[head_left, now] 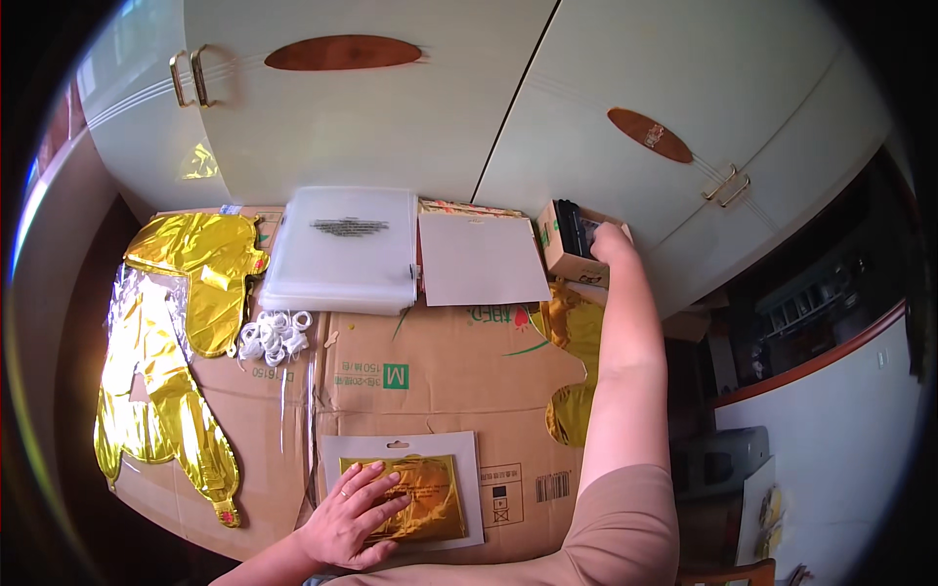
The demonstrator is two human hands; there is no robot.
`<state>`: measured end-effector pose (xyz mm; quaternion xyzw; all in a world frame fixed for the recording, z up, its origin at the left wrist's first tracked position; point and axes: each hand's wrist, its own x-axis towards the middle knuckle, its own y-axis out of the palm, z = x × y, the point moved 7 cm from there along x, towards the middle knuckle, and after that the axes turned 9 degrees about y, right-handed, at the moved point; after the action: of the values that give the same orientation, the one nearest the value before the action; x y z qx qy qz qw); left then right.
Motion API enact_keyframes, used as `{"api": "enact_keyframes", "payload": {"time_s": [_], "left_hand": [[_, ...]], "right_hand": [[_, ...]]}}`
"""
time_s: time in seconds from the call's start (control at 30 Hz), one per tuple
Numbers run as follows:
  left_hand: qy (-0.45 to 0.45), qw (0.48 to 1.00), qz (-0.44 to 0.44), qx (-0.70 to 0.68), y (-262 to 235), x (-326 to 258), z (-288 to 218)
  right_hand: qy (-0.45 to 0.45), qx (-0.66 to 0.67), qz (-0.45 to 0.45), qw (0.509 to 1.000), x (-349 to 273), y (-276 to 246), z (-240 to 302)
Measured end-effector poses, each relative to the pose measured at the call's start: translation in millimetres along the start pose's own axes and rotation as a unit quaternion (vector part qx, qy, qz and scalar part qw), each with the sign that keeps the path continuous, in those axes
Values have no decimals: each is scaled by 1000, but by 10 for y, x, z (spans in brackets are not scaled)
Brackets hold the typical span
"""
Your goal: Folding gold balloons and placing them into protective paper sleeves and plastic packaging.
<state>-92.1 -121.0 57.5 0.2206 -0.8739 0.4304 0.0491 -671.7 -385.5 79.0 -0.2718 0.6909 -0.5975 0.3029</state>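
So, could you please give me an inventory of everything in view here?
Flat gold-filled package: one, gold with white border, near edge
Small open cardboard box: one, brown, far right
Black flat items: count unclear, inside that box
Shiny foil shapes: apparently two, gold, left
Lobed foil piece: apparently one, gold, beside the right forearm
Tangled cord-like heap: one, white, centre-left
Clear plastic stack: one, whitish, far centre
Rectangular card: one visible, pale, right of the stack
Printed cardboard: count unclear, brown, underneath
Oval plaques: two, brown, on pale cabinet doors
Metal handles: four, brass-coloured, same doors
Left hand: one, on the package
Right hand: one, at the box, fingers hidden
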Motion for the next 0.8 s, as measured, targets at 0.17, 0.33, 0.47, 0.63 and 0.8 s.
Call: {"api": "enact_keyframes", "payload": {"time_s": [0.17, 0.33, 0.47, 0.63, 0.8], "left_hand": [[12, 1000, -4, 10, 8, 6, -8], [34, 999, -7, 32, -14, 19, -91], [81, 991, -41, 95, -98, -4, -303], [152, 979, -48, 125, -9, -112, -493], [148, 981, -70, 105, 40, -252, -456]], "right_hand": [[-110, -104, -89, 984, -418, -448, 220], [-82, -194, -134, 968, -937, -985, -81], [-157, -40, -186, 969, -1939, -1177, -231], [-261, 360, -61, 894, -4153, -685, -234], [-251, 444, 29, 860, -5625, 208, -71]]}}
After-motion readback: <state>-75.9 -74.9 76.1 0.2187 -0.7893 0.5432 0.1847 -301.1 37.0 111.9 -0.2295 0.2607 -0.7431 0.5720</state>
